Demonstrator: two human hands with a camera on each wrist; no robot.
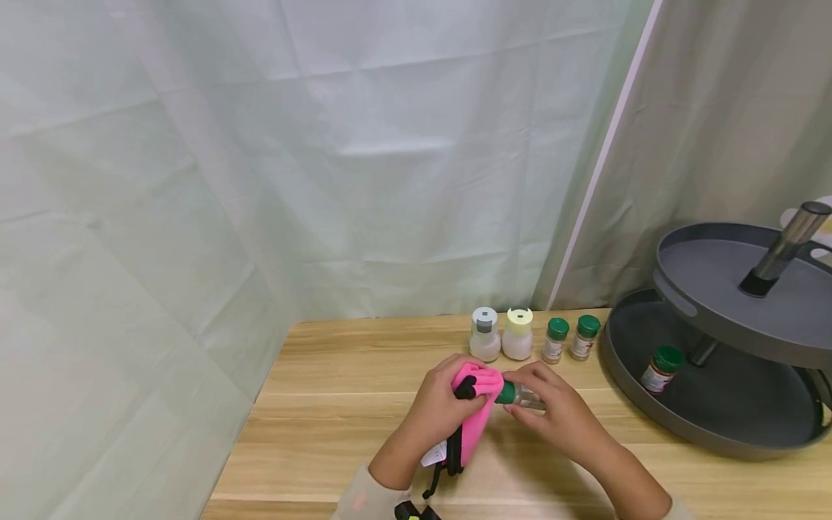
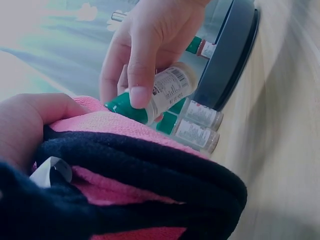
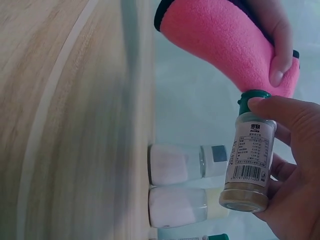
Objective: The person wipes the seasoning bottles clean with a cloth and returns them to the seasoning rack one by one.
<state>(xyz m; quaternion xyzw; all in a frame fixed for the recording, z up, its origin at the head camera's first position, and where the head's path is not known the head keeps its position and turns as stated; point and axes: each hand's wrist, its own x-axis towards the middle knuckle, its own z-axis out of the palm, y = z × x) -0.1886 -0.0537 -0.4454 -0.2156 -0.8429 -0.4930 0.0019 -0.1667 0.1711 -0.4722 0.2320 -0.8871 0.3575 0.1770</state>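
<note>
My left hand [image 1: 443,404] grips a folded pink towel [image 1: 479,419] with black edging and a white tag. In my right hand [image 1: 552,404] is a green-capped spice jar [image 3: 250,160], pinched between thumb and fingers and tilted on its side in the head view. The towel touches the jar's green cap [image 3: 252,100]. Brownish contents lie at the bottom of the jar, and its white label carries a barcode. Both hands are above the wooden table, close together.
Two white-filled shakers [image 1: 484,336] and two more green-capped jars [image 1: 555,341] stand along the table's back edge. On the right is a grey two-tier tray [image 1: 708,444], with another green-capped jar [image 1: 661,370] on its lower tier. Pale curtains [image 1: 416,159] hang behind.
</note>
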